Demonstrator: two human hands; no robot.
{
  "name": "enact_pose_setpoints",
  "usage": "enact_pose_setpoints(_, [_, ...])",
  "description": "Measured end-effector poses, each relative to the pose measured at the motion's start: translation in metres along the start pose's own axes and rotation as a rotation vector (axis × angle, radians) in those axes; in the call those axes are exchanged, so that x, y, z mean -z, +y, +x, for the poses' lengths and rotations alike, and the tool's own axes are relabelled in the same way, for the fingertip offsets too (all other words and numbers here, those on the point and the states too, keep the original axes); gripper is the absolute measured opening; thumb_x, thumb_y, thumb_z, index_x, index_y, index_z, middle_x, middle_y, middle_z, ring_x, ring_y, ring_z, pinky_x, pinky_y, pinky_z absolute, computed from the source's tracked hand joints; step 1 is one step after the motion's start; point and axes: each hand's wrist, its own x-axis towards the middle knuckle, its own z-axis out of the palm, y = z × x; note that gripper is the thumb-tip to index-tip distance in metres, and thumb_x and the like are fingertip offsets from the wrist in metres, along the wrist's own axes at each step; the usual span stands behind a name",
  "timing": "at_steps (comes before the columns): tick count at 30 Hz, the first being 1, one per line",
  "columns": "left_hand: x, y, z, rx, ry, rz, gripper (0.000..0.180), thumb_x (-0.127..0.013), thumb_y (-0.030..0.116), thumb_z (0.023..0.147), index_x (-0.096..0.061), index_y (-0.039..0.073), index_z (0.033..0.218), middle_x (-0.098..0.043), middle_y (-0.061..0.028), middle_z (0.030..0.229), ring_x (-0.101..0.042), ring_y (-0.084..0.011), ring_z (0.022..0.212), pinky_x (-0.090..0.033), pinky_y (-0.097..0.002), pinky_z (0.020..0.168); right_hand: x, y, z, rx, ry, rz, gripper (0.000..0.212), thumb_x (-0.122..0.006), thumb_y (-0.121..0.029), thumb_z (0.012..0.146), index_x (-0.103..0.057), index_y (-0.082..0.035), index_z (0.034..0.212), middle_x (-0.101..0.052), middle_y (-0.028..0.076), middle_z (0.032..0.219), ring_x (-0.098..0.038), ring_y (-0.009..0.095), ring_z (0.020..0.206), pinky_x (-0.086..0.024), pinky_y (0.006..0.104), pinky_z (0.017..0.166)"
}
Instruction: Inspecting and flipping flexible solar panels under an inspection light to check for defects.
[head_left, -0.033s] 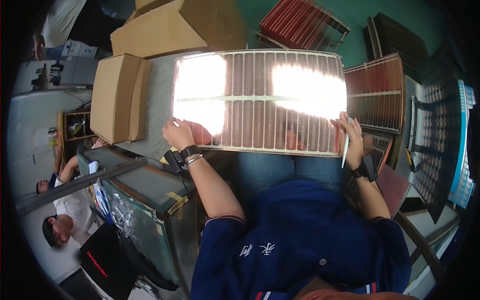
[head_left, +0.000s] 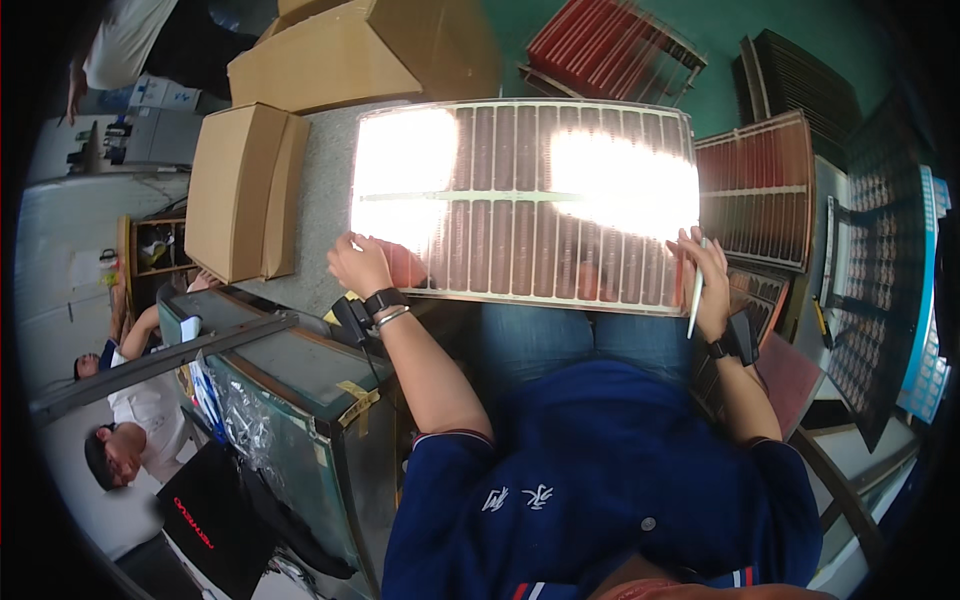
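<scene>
A wide, shiny copper-coloured circuit board panel (head_left: pixel 497 245) with rows of narrow upright strips lies in front of me, above my lap. Bright light reflects off its left and right parts. My left hand (head_left: pixel 362 265) grips the panel at its lower left corner, fingers closed at the edge. At the lower right edge, my right hand (head_left: pixel 708 280) has its fingertips on the panel. That same hand holds a slim white pen-shaped tool (head_left: pixel 695 300), which points down toward me. Which fingers lie under the panel is hidden.
Cardboard boxes (head_left: pixel 228 190) stand left of the panel on a grey surface (head_left: pixel 322 190). To the right, more strip-patterned panels (head_left: pixel 755 190) lean close by. Racks of red panels (head_left: pixel 605 50) stand farther back. A green-sided cabinet (head_left: pixel 290 400) is by my left arm. Other people (head_left: pixel 150 420) are at far left.
</scene>
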Motion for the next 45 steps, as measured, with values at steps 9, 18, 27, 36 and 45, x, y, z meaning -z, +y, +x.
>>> enact_pose_setpoints(9, [-0.012, -0.011, -0.008, 0.077, -0.103, -0.846, 0.021, -0.055, 0.017, 0.084, -0.062, -0.002, 0.087, -0.058, -0.0097, 0.071, -0.058, -0.0184, 0.069, -0.045, -0.0308, 0.06, 0.005, 0.035, 0.014, -0.299, 0.261, 0.699, 0.039, -0.041, -0.005, 0.091, -0.035, 0.001, 0.129, -0.04, 0.017, 0.13, -0.04, 0.023, 0.121, -0.038, 0.0298, 0.097])
enact_pose_setpoints(18, [0.035, 0.029, -0.061, 0.328, -0.617, -1.428, 0.02, -0.053, 0.015, 0.089, -0.059, -0.001, 0.098, -0.06, -0.005, 0.089, -0.055, -0.011, 0.08, -0.045, -0.0229, 0.072, 0.075, 0.077, 0.028, -0.378, 0.298, 0.593, 0.038, -0.049, -0.015, 0.091, -0.044, 0.002, 0.124, -0.05, 0.011, 0.12, -0.052, 0.01, 0.1, -0.043, 0.0197, 0.085])
enact_pose_setpoints(27, [0.064, 0.055, -0.07, 0.154, -0.849, -1.593, 0.034, -0.044, 0.018, 0.093, -0.049, -0.009, 0.113, -0.057, -0.0144, 0.108, -0.053, -0.0181, 0.102, -0.041, -0.029, 0.089, 0.11, 0.1, 0.027, -0.338, 0.374, 0.198, 0.032, -0.047, -0.015, 0.091, -0.05, -0.001, 0.12, -0.055, 0.008, 0.113, -0.054, 0.009, 0.09, -0.047, 0.0186, 0.075])
enact_pose_setpoints(36, [0.064, 0.056, -0.07, 0.077, -0.821, -1.562, 0.035, -0.039, 0.019, 0.094, -0.047, -0.008, 0.115, -0.055, -0.0176, 0.109, -0.055, -0.0195, 0.097, -0.045, -0.0305, 0.086, 0.123, 0.081, 0.025, -0.347, 0.398, 0.226, 0.036, -0.047, -0.023, 0.092, -0.052, 0.001, 0.118, -0.055, 0.012, 0.113, -0.052, 0.017, 0.103, -0.039, 0.0258, 0.089])
enact_pose_setpoints(45, [0.083, 0.058, -0.074, 0.157, -0.852, -1.67, 0.025, -0.041, 0.014, 0.094, -0.052, -0.003, 0.109, -0.058, -0.0099, 0.103, -0.054, -0.0139, 0.095, -0.044, -0.0269, 0.084, 0.121, 0.075, 0.021, -0.449, 0.434, 0.557, 0.037, -0.044, -0.024, 0.093, -0.051, 0.003, 0.118, -0.056, 0.012, 0.111, -0.052, 0.016, 0.101, -0.043, 0.0243, 0.084])
